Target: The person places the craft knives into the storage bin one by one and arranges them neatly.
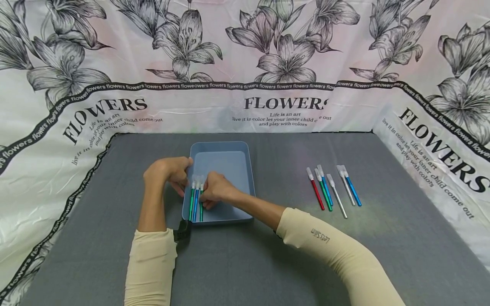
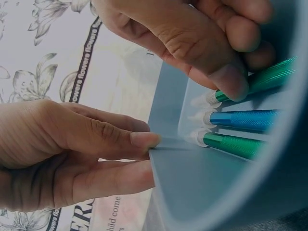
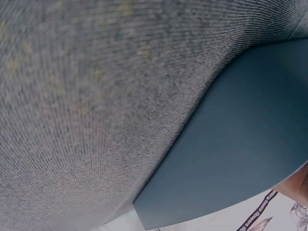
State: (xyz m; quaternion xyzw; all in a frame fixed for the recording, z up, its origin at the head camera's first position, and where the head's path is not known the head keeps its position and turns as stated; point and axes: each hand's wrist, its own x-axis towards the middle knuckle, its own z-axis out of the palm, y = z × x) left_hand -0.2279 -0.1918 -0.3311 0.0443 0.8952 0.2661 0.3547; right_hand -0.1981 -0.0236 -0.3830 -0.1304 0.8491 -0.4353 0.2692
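**Component Positions, Left to Right**

The left hand (image 1: 170, 172) pinches the left wall of the blue-grey tray (image 1: 222, 163). Along this wall, inside, lie a green pen (image 1: 191, 205), a blue pen (image 1: 196, 206) and a second green pen (image 1: 201, 213). The right hand (image 1: 219, 189) grips the second green pen. Well apart, six capped pens (image 1: 337, 196) rest on the table (image 1: 237, 263): red, green, blue, silver, silver, blue.

Grey bench (image 1: 92, 255) against a flowered white sheet (image 1: 199, 108)
From here I see the sheet line the bench's back and sides, its black-outlined blooms (image 1: 287, 59) above a dark lettered band (image 1: 214, 86).
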